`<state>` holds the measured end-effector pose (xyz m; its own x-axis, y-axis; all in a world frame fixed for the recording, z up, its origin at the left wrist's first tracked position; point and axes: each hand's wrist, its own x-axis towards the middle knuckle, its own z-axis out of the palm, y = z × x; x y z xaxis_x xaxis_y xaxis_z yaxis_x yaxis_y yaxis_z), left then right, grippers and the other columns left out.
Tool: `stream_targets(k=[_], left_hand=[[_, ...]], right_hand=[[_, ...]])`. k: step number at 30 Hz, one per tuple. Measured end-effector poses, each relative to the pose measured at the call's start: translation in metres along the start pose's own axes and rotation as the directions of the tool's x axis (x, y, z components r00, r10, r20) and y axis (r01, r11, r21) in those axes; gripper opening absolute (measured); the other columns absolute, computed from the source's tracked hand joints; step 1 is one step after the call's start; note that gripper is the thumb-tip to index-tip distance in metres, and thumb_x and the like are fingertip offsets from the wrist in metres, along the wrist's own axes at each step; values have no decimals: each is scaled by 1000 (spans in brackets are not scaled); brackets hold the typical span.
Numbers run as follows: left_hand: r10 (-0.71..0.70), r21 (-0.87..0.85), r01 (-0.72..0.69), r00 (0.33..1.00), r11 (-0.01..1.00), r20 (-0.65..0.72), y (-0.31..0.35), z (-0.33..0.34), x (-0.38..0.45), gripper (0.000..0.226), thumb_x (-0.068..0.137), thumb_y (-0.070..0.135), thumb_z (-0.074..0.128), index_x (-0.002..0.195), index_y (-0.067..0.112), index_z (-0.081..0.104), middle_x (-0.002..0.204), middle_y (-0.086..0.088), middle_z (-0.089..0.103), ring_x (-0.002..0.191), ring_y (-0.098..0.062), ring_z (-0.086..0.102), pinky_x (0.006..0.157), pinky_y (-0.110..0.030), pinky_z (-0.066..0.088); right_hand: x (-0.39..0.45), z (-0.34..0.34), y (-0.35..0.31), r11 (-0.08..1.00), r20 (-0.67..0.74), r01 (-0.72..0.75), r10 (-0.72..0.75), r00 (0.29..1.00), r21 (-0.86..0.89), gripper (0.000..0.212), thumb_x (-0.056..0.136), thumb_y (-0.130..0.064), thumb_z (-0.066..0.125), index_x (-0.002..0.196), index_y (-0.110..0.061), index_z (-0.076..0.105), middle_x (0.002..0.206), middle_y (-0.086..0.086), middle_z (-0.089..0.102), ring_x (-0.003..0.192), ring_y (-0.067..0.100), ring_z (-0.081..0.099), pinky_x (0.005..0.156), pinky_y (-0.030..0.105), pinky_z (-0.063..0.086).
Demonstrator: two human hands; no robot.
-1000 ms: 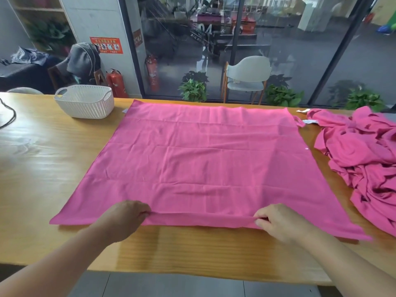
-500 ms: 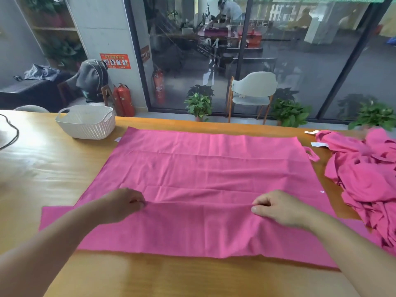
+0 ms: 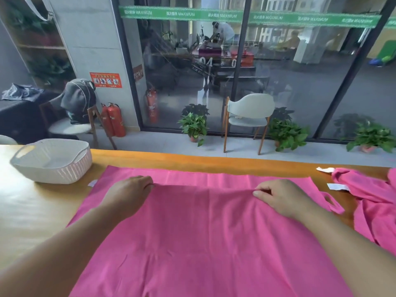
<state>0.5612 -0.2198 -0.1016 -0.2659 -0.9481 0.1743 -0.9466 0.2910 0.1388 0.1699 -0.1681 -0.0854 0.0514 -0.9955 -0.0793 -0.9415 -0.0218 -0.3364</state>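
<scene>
Two grips pinch the near edge of the pink cloth [image 3: 203,232], folded over to just short of its far edge. The left grip [image 3: 128,194] and right grip [image 3: 282,198] are well apart. The cloth lies mid-bench [image 3: 32,206], with a white basket [image 3: 53,170] far left and a pink heap [image 3: 375,202] right.

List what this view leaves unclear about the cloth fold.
Head view, pink cloth: near edge cut off by the frame's bottom.
Head view, left hand: fingertips curled out of sight at the fold.
Head view, white label: print too small to read.
</scene>
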Motion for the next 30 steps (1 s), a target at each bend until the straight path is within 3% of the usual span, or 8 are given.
stream_targets(k=[6, 11, 16, 18, 21, 24, 28, 30], left_hand=[[-41, 40, 35, 989, 999, 144, -17, 41, 111, 26, 104, 37, 28, 97, 20, 47, 101, -1, 61, 94, -27, 58, 69, -34, 41], [-71, 66, 54, 955, 996, 288, -27, 104, 164, 25, 104, 35, 31, 107, 18, 49, 113, -5, 60, 104, -29, 59, 72, -33, 40], [-29, 44, 21, 976, 999, 214, -37, 132, 167, 25, 104, 38, 34, 109, 21, 52, 113, 1, 53, 100, -25, 60, 74, -35, 44], [-8, 86, -11, 976, 996, 218, -40, 132, 170, 25, 105, 37, 31, 108, 21, 51, 112, 2, 58, 101, -23, 59, 75, -35, 44], [-62, 39, 54, 970, 998, 233, -45, 133, 180, 28, 104, 41, 30, 97, 20, 47, 98, -5, 65, 92, -31, 61, 69, -35, 42], [-82, 40, 74, 956, 996, 280, -47, 138, 190, 29, 103, 43, 31, 96, 18, 46, 86, -8, 59, 87, -33, 60, 69, -36, 44], [-93, 63, 78, 952, 995, 292, -43, 135, 194, 30, 104, 42, 30, 99, 18, 46, 91, -9, 61, 89, -32, 59, 69, -34, 42], [-87, 74, 70, 963, 995, 254, -45, 133, 194, 30, 104, 43, 29, 101, 18, 46, 93, -9, 63, 90, -33, 60, 69, -35, 42]], right_hand=[[117, 1, 19, 996, 54, -74, 77, 996, -51, 21, 96, -42, 57, 89, -31, 72, 87, -14, 69, 85, 8, 61, 81, 34, 51], [183, 47, 47, 979, 157, -191, 199, 967, -63, 23, 95, -48, 57, 85, -30, 67, 87, -12, 65, 84, 13, 60, 74, 31, 50], [194, 70, 64, 971, 148, -239, 235, 961, 8, 27, 94, -48, 60, 79, -26, 57, 80, -9, 60, 72, 9, 53, 59, 25, 37], [200, 66, 66, 976, 174, -216, 207, 963, 39, 28, 95, -46, 59, 78, -24, 56, 77, -7, 58, 70, 9, 50, 61, 26, 38], [210, 61, 70, 975, 129, -203, 191, 973, 89, 26, 95, -46, 59, 82, -23, 58, 82, -4, 62, 77, 14, 55, 68, 30, 41], [217, 70, 73, 975, 132, -222, 219, 967, 15, 27, 96, -48, 56, 83, -24, 58, 83, -7, 60, 78, 14, 54, 64, 30, 39], [220, 70, 74, 972, 175, -236, 233, 957, -5, 27, 98, -47, 53, 82, -26, 56, 83, -8, 59, 76, 11, 52, 61, 28, 36], [220, 69, 78, 970, 123, -239, 232, 965, 46, 27, 97, -47, 54, 83, -25, 58, 87, -6, 62, 82, 13, 56, 66, 31, 40]])
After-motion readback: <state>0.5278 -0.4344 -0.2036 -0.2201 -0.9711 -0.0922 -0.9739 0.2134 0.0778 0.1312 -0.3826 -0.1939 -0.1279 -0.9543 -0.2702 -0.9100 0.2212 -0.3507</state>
